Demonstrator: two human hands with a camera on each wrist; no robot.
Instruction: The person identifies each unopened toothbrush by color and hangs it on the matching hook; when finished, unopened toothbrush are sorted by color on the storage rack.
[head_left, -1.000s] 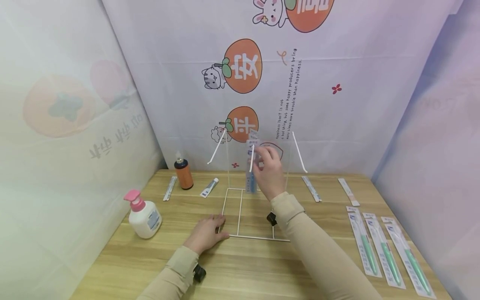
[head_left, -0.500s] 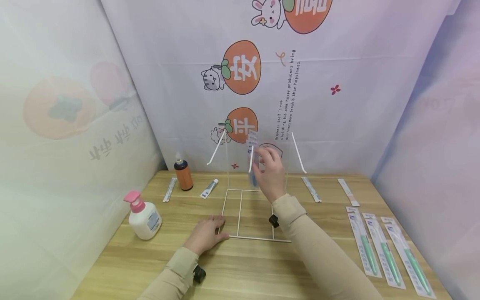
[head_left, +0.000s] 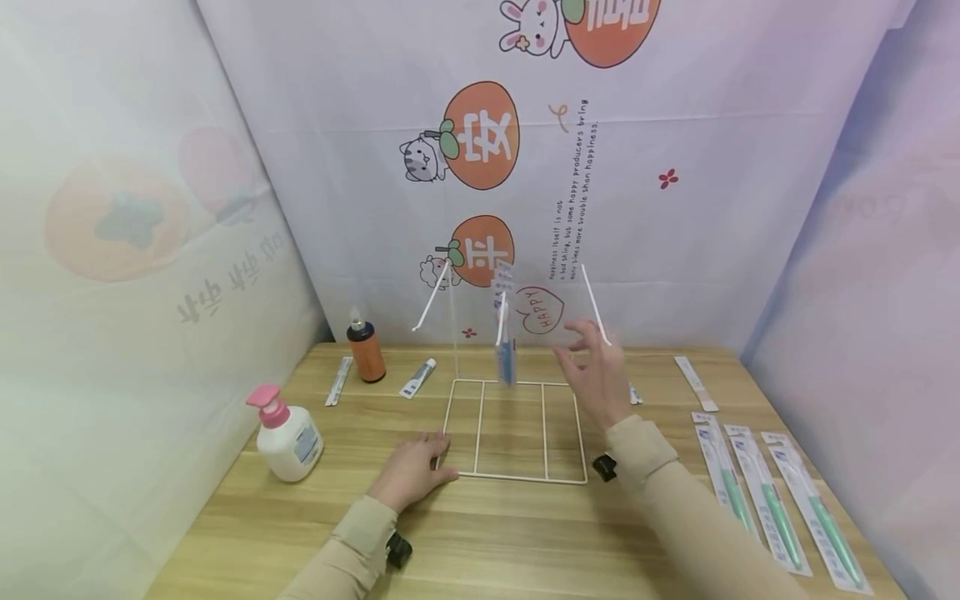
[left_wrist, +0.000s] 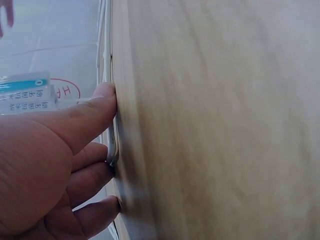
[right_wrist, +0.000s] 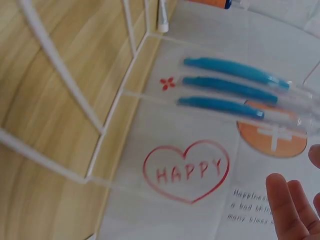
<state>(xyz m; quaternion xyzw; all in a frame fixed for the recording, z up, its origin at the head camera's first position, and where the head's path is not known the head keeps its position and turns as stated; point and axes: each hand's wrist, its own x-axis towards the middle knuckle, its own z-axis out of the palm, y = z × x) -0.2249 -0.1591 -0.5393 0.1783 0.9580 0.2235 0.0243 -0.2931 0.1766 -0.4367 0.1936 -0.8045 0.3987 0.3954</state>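
A white wire display rack stands on the wooden table, its clear back panel upright with white hooks sticking out. Blue toothbrush packs hang from the middle hook; in the right wrist view the same blue toothbrush packs show several blue handles. My left hand rests flat on the table, its fingers pressing the rack's base wire. My right hand hovers open beside the right hook, holding nothing.
A pink-pump lotion bottle and an orange bottle stand at the left. A small tube lies behind the rack. Several green toothbrush packs lie at the right, and flat strips at the back right.
My right hand has let go of the blue toothbrush pack, which now hangs on the middle hook. The hand has moved right toward the right hook. The left hand has not moved.
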